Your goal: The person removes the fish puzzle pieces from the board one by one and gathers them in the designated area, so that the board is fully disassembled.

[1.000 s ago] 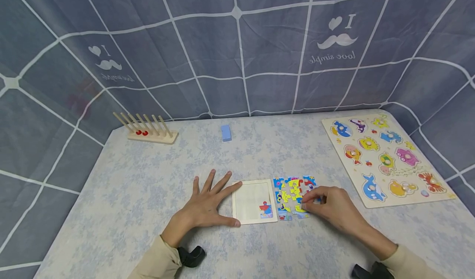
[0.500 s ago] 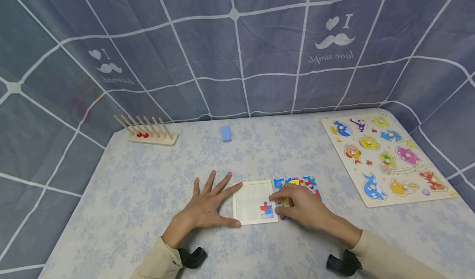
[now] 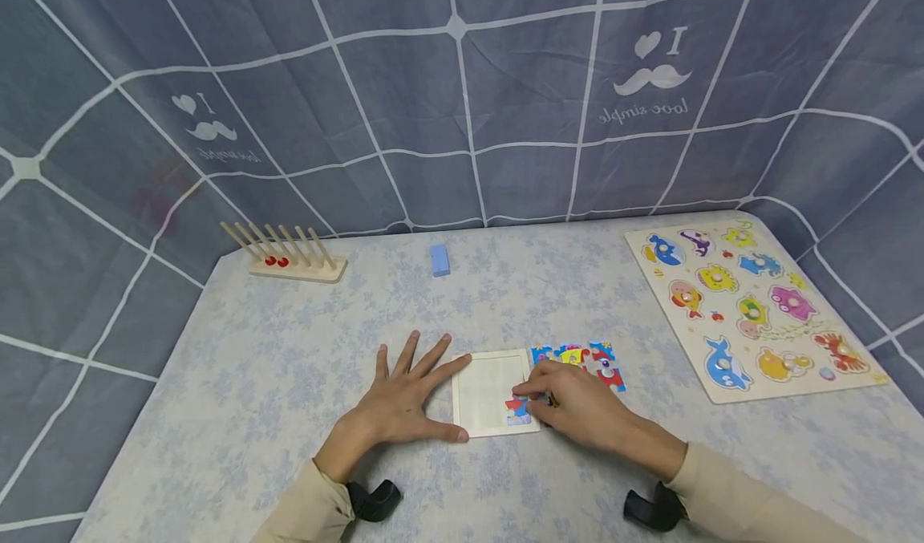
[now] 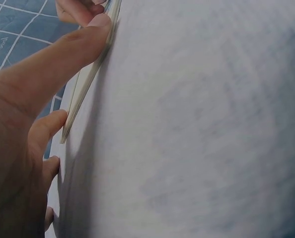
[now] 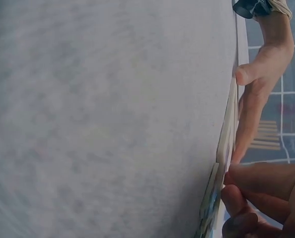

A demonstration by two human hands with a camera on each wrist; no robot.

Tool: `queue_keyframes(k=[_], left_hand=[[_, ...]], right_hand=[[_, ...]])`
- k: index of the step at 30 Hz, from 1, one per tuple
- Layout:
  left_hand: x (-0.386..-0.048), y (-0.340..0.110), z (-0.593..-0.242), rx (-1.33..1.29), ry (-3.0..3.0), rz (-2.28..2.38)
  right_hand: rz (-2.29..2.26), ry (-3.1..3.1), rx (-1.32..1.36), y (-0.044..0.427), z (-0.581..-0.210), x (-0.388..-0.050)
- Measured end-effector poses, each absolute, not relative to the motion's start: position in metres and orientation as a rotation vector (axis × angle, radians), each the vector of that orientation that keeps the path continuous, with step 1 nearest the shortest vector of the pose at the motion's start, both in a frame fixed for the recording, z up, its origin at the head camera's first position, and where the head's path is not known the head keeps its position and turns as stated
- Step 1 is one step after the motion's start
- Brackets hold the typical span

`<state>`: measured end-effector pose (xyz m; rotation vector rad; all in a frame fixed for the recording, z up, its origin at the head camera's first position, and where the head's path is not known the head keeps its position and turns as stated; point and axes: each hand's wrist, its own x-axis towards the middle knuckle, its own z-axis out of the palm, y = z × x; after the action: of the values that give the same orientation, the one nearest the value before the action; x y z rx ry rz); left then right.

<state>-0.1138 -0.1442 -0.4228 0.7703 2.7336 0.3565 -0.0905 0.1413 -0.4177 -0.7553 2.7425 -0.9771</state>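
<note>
A shallow wooden puzzle frame (image 3: 482,395) lies in front of me, with a red and blue jigsaw piece (image 3: 517,415) in its lower right corner. My left hand (image 3: 404,408) is spread on the table, thumb and index fingertip touching the frame's left edge. My right hand (image 3: 581,407) reaches over the frame's right side, thumb and index finger pinching a jigsaw piece that the fingers mostly hide. Beneath that hand, right of the frame, lie several colourful jigsaw pieces (image 3: 605,360), partly covered. In the right wrist view the right thumb (image 5: 233,198) is beside the frame's edge.
A wooden peg stand (image 3: 306,269) with red beads stands at the back left. Near the back edge lies a blue block (image 3: 439,260). A large sea-animal knob puzzle board (image 3: 711,330) takes up the right side. A grid-patterned curtain (image 3: 534,102) hangs behind the table.
My right hand has moved left from the loose jigsaw pieces to the frame's right side, fingertips now by the piece in the corner. The left hand has stayed in place.
</note>
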Motion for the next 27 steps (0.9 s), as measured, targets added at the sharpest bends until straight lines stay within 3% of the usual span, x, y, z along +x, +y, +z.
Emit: queue_keyframes(k=[17, 27], left_hand=[[-0.1138, -0.1429, -0.4237, 0.761, 2.751, 0.342], [-0.1145, -0.1438, -0.4252, 0.755, 2.754, 0.343]], right_hand=[[-1.178, 2.627, -0.657, 0.1398, -0.4123, -0.0920], [-1.277, 2.484, -0.728, 0.1424, -0.4160, -0.0877]])
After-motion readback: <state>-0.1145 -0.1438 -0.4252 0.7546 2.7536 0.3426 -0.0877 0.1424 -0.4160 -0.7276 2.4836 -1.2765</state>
